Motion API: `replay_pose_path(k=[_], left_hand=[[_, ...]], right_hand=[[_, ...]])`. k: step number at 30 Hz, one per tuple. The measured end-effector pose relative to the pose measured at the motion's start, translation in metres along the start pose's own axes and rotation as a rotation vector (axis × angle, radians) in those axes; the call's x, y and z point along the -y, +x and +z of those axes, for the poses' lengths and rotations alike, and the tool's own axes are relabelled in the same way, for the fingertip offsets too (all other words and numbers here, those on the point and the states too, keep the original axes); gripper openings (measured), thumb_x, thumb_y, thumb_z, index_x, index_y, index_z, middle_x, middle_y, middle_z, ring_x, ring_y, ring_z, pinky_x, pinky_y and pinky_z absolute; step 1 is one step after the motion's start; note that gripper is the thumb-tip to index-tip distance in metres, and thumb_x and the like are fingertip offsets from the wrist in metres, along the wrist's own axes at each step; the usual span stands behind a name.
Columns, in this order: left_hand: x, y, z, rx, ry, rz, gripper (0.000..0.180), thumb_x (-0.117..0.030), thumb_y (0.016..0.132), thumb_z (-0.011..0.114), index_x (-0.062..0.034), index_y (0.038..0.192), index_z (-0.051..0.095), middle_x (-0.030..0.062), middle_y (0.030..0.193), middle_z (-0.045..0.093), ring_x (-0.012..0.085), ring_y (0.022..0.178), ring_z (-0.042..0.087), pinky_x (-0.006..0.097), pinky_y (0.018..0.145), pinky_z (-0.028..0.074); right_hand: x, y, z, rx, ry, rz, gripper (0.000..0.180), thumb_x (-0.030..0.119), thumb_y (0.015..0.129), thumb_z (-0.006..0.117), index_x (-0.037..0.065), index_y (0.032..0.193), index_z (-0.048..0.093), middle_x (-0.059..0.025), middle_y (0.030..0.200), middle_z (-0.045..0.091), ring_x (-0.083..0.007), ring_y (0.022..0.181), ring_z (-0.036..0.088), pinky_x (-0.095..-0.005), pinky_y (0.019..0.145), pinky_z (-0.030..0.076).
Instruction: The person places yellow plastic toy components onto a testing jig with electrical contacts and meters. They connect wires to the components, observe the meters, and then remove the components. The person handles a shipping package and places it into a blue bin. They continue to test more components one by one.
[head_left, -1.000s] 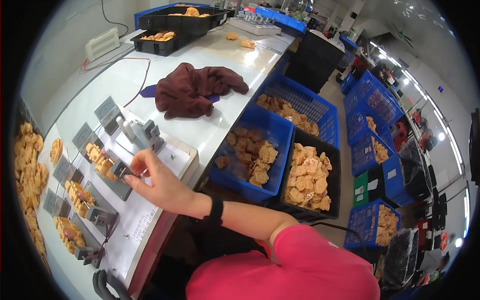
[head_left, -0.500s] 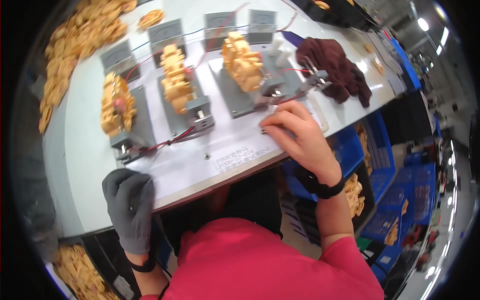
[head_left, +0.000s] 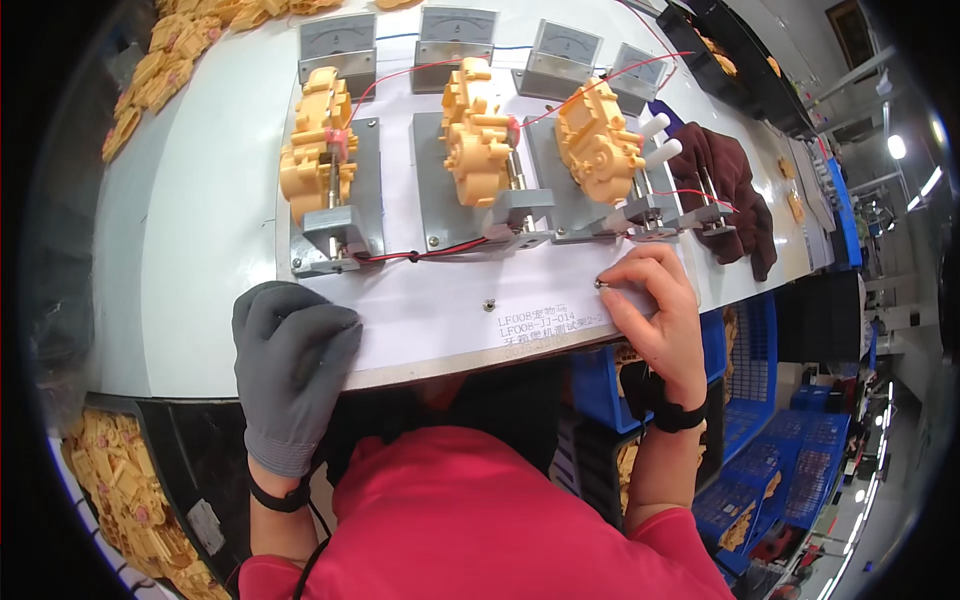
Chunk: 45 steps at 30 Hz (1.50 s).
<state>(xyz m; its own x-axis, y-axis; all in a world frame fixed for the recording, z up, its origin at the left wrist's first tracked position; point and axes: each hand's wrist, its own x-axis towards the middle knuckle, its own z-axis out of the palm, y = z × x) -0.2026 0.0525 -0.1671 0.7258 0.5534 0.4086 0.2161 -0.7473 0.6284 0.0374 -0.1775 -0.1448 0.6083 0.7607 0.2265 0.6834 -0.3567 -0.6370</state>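
Observation:
My right hand is bare, thumb and forefinger closed around a small metal toggle switch on the white board. A second small metal toggle stands on that board, left of this hand. At the board's front left corner rests my left hand in a grey glove, its fingers curled together with nothing visible in them. Beyond both hands, three yellow plastic gearboxes sit upright on grey plates, with grey clamp blocks at their near ends.
Several analog meters line the back, joined by thin wires. Two white posts and a dark brown cloth lie at the right. Yellow parts are heaped far left; more fill a bin below. Blue crates stand right.
The view has swung, so the fixtures sit farther right and appear more upright. My right hand stays pinched at the toggle; my left hand stays near the board's front left corner.

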Motion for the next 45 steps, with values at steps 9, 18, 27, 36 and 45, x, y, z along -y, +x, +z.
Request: replay_pose_path(k=[9,18,27,36,45], left_hand=[[0.0020,-0.0001,-0.0015,-0.008,0.023,0.015,0.015,-0.007,0.074,0.074,-0.0092,0.088,0.067,0.0060,0.091,0.059,0.0274,0.095,0.053,0.038,0.086,0.042],[0.0020,-0.0001,-0.0004,-0.025,0.012,0.008,0.014,-0.008,0.074,0.074,-0.0098,0.086,0.067,0.0052,0.089,0.060,0.0268,0.096,0.054,0.039,0.087,0.041],[0.0032,-0.0002,-0.0003,-0.027,0.001,-0.004,0.013,-0.010,0.075,0.074,-0.0113,0.086,0.068,0.0042,0.088,0.061,0.0259,0.096,0.054,0.038,0.087,0.041],[0.0031,-0.0006,-0.0004,-0.025,0.001,0.000,0.013,-0.008,0.075,0.073,-0.0098,0.086,0.068,0.0051,0.089,0.059,0.0264,0.095,0.053,0.038,0.086,0.042],[0.0043,-0.0014,0.0008,-0.052,-0.020,-0.007,0.012,-0.011,0.075,0.074,-0.0119,0.085,0.068,0.0037,0.087,0.060,0.0261,0.096,0.053,0.038,0.086,0.041]], right_hand=[[-0.0014,-0.0001,0.0043,-0.027,-0.030,-0.021,0.013,0.008,0.079,0.072,0.004,0.091,0.068,-0.0084,0.097,0.057,-0.0244,0.094,0.057,-0.0336,0.083,0.046],[0.0001,-0.0003,0.0066,-0.040,-0.045,-0.013,0.013,0.007,0.079,0.072,0.003,0.090,0.068,-0.0084,0.097,0.056,-0.0225,0.092,0.058,-0.0322,0.082,0.047],[0.0004,0.0001,0.0073,-0.042,-0.073,-0.010,0.012,0.005,0.080,0.070,0.001,0.090,0.068,-0.0092,0.095,0.056,-0.0227,0.090,0.057,-0.0322,0.081,0.047],[0.0039,0.0014,0.0100,-0.061,-0.075,-0.026,0.007,0.004,0.083,0.066,-0.001,0.088,0.065,-0.0097,0.091,0.056,-0.0235,0.087,0.056,-0.0326,0.080,0.045],[0.0033,0.0017,0.0094,-0.060,-0.066,-0.022,0.010,0.005,0.083,0.067,0.000,0.091,0.064,-0.0096,0.093,0.057,-0.0240,0.089,0.056,-0.0327,0.082,0.045]])
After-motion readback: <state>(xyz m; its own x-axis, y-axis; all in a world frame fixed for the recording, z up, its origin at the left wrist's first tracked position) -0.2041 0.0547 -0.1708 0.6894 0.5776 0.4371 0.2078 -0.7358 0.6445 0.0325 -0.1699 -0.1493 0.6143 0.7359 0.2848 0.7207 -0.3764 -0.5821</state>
